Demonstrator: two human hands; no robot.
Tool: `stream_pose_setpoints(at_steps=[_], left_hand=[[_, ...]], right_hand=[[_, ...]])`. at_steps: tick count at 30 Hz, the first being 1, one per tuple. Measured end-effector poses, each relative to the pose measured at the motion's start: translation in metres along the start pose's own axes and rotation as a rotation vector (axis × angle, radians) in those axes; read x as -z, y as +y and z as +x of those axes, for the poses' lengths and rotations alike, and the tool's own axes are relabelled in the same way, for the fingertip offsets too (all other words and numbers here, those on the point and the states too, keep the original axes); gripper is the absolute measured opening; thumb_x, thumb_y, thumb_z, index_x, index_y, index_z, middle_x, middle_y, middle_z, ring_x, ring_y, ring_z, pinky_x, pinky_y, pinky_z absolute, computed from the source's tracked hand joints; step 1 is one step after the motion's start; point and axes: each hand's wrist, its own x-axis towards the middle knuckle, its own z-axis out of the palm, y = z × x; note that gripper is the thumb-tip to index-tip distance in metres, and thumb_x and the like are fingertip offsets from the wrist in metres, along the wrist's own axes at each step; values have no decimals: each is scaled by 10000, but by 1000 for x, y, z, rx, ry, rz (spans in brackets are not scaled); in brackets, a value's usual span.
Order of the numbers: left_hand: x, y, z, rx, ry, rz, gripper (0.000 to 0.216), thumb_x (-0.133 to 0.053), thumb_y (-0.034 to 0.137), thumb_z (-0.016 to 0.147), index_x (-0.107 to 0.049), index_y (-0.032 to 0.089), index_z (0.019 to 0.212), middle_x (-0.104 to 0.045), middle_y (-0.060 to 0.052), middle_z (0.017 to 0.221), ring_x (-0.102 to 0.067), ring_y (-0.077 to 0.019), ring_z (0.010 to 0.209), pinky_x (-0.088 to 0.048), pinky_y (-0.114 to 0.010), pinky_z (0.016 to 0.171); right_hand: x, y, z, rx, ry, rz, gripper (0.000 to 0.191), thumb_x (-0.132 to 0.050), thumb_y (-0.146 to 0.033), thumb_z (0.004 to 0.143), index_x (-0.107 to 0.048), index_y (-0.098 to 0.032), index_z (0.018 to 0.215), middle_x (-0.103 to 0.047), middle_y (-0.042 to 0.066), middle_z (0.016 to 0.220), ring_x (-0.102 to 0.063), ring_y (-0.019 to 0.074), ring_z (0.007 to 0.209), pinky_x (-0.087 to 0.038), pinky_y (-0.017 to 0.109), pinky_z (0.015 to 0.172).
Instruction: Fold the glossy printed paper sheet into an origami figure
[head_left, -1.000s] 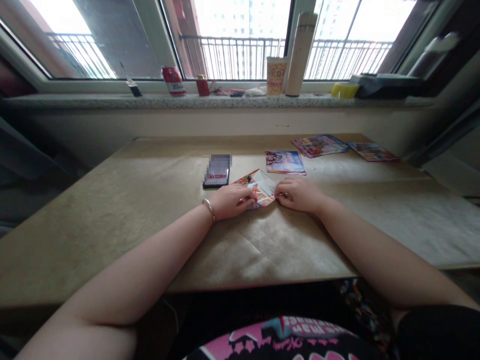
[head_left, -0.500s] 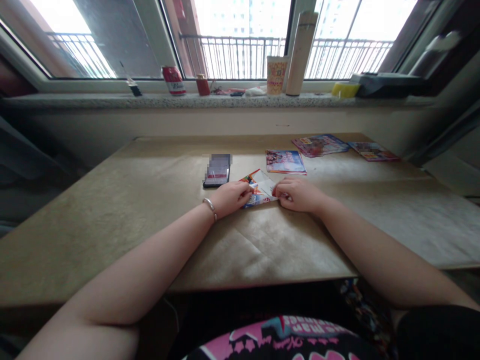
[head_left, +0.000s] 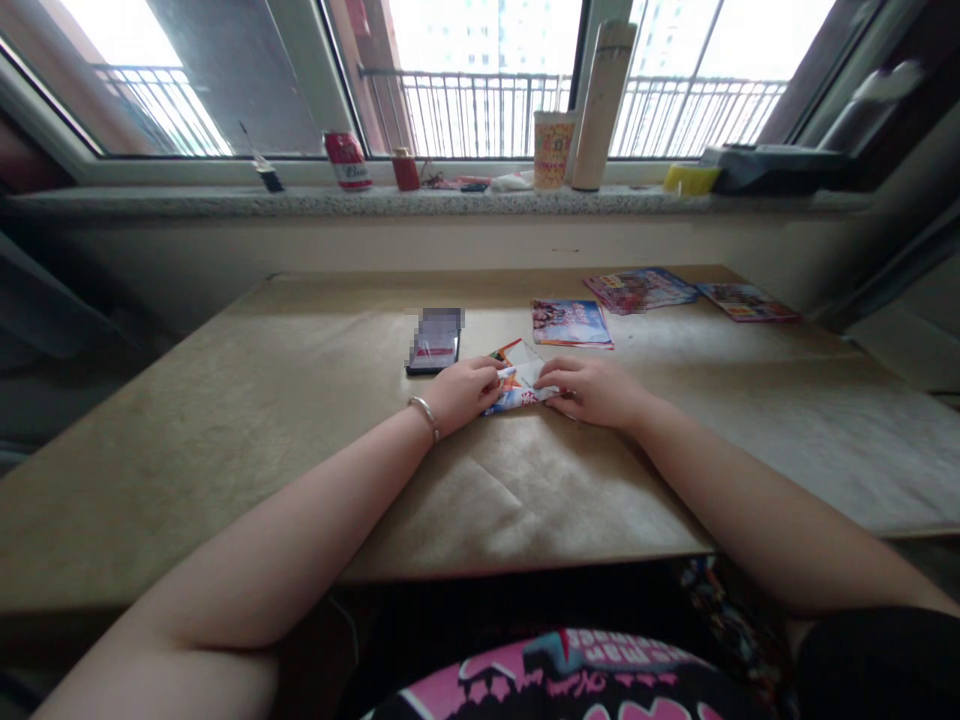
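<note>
A folded sheet of colourful printed paper [head_left: 517, 378] lies on the table between my hands, its top tapering to a point and a white side partly showing. My left hand [head_left: 466, 392], with a silver bangle at the wrist, is closed on the paper's left edge. On the other side my right hand [head_left: 589, 390] grips the right edge, fingers on top and thumb low near the front edge. Just behind my left hand lies a phone [head_left: 435, 345] with its screen lit. Behind the paper rests a stack of printed leaflets [head_left: 572, 323].
More leaflets [head_left: 641, 290] lie at the back right, with another pile [head_left: 748, 302] beside them. On the windowsill [head_left: 450, 203] stand a red can [head_left: 347, 160], a red bottle [head_left: 406, 170], a patterned cup [head_left: 553, 150] and a tall cylinder [head_left: 602, 110]. The table's front edge is close to my body.
My right-hand fingers have reached further left over the paper and spread a little. The paper's front edge looks more folded up. My left hand has shifted slightly.
</note>
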Motion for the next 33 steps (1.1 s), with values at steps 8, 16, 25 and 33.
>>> stream_pose_setpoints(at_steps=[8, 16, 25, 33], left_hand=[[0, 1, 0, 55, -12, 18, 197, -505, 209, 886, -604, 154, 725, -642, -87, 1159, -640, -175, 988, -529, -312, 897], [0, 0, -1, 56, 94, -48, 123, -512, 191, 862, -631, 156, 866, -648, -95, 1112, -644, -180, 976, -543, -337, 885], [-1, 1, -2, -137, 15, 31, 265, -464, 216, 913, -653, 168, 1093, -663, -96, 1171, -626, -198, 1064, -495, -382, 975], [-1, 1, -2, -91, -51, 136, 326, -413, 225, 935, -673, 183, 1127, -685, -68, 1155, -631, -194, 1074, -485, -361, 995]], right_hand=[[-2, -3, -1, 30, -37, -64, 243, -546, -345, 899, -714, -265, 1056, -703, 27, 1057, -649, 156, 839, -424, 257, 696], [-8, -3, 2, 3, -53, -79, 234, -523, -271, 906, -726, -239, 1018, -700, 44, 1020, -639, 162, 859, -440, 259, 734], [-11, 8, 2, -127, -29, -129, 252, -518, -262, 907, -724, -256, 1051, -706, 45, 1035, -619, 191, 949, -439, 286, 809], [2, -8, 6, -184, -163, -222, 255, -483, -243, 908, -724, -218, 990, -729, 48, 983, -649, 192, 877, -426, 281, 730]])
